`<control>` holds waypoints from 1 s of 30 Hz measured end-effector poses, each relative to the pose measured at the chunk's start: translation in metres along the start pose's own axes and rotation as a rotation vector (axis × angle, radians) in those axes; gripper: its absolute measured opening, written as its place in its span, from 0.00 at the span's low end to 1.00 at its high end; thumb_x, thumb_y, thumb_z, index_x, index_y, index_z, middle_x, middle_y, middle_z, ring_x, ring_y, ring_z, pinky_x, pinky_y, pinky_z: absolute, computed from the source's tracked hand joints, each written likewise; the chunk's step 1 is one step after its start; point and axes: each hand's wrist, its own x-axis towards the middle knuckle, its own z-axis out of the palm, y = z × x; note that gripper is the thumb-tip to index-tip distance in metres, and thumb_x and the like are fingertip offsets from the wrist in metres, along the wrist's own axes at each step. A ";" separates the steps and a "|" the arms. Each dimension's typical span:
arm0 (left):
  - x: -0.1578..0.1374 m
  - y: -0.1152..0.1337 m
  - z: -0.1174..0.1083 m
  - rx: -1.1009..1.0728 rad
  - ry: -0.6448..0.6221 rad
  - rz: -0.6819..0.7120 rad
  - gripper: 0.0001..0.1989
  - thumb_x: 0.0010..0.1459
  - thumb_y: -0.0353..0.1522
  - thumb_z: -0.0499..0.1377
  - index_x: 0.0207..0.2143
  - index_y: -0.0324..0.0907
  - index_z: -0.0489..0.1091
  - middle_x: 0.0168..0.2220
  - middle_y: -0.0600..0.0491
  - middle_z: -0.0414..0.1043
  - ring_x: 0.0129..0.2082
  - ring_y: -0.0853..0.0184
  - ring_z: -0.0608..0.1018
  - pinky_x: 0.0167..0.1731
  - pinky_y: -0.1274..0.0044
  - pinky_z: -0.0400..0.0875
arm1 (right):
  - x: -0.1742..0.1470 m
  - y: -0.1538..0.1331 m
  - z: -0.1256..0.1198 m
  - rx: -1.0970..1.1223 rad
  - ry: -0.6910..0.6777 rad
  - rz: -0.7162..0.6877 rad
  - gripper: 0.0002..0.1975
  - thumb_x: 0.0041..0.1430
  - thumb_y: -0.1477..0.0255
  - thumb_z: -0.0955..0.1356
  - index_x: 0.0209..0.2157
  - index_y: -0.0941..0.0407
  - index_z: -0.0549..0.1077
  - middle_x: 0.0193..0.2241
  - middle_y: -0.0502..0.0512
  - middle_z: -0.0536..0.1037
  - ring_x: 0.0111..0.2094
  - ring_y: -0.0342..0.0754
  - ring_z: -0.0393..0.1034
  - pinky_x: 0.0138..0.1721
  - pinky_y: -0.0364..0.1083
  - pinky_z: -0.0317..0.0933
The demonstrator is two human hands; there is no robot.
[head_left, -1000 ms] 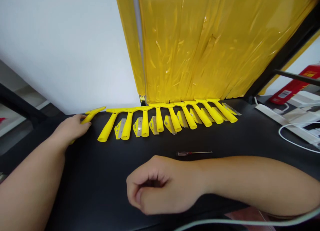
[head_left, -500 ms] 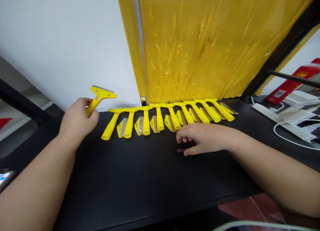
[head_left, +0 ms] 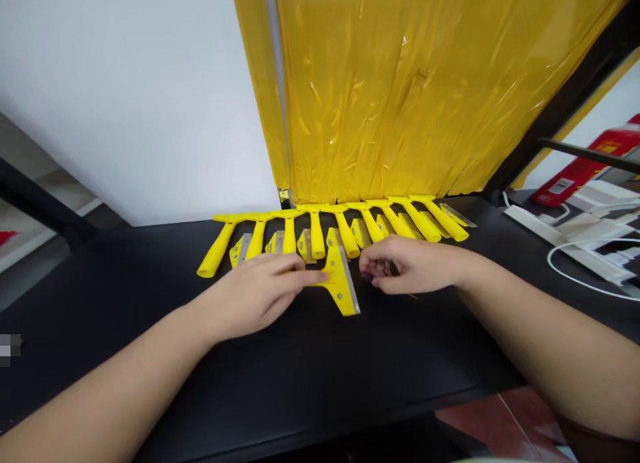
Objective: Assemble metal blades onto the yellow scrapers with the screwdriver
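Note:
In the middle of the head view my left hand (head_left: pixel 255 289) is closed around the handle of a yellow scraper (head_left: pixel 341 284). The scraper's wide head points right, and its metal blade edge faces my right hand (head_left: pixel 413 266). The right hand's fingers are curled just beside that blade. A small dark bit shows at its fingertips and a thin sliver below the palm; I cannot make out what it grips. Behind both hands lies a row of several yellow scraper handles (head_left: pixel 216 249), with yellow plates bearing metal blades (head_left: pixel 314 245) between them.
The black tabletop (head_left: pixel 260 389) carries everything. A white panel (head_left: pixel 150 103) and yellow plastic sheeting (head_left: pixel 360 103) stand at the back. To the right are a white power strip (head_left: pixel 560 239) with cables and a red package (head_left: pixel 587 159). A black post (head_left: pixel 565 93) rises there.
My left hand has brought the scraper right and down to the middle, turning its head sideways. My right hand's fingers have curled in where a small dark object lay on the table.

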 end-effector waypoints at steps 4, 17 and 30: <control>0.008 0.011 0.021 0.009 -0.025 0.043 0.23 0.74 0.28 0.50 0.64 0.56 0.70 0.49 0.50 0.76 0.45 0.62 0.79 0.48 0.68 0.75 | 0.004 0.017 -0.003 0.294 0.416 -0.171 0.12 0.64 0.74 0.70 0.49 0.58 0.73 0.33 0.49 0.74 0.31 0.42 0.71 0.33 0.44 0.68; 0.010 0.022 0.042 0.095 0.034 0.066 0.26 0.69 0.26 0.52 0.64 0.52 0.70 0.61 0.53 0.76 0.49 0.60 0.79 0.49 0.66 0.72 | 0.032 0.022 0.041 0.443 0.864 -0.332 0.12 0.70 0.68 0.70 0.52 0.52 0.70 0.35 0.50 0.75 0.35 0.45 0.78 0.38 0.47 0.77; 0.007 0.022 0.042 0.080 -0.019 0.088 0.31 0.66 0.23 0.53 0.69 0.51 0.65 0.68 0.58 0.70 0.52 0.63 0.78 0.49 0.68 0.72 | 0.032 0.020 0.047 0.406 0.859 -0.351 0.11 0.70 0.71 0.70 0.52 0.52 0.71 0.35 0.51 0.75 0.34 0.47 0.78 0.35 0.48 0.79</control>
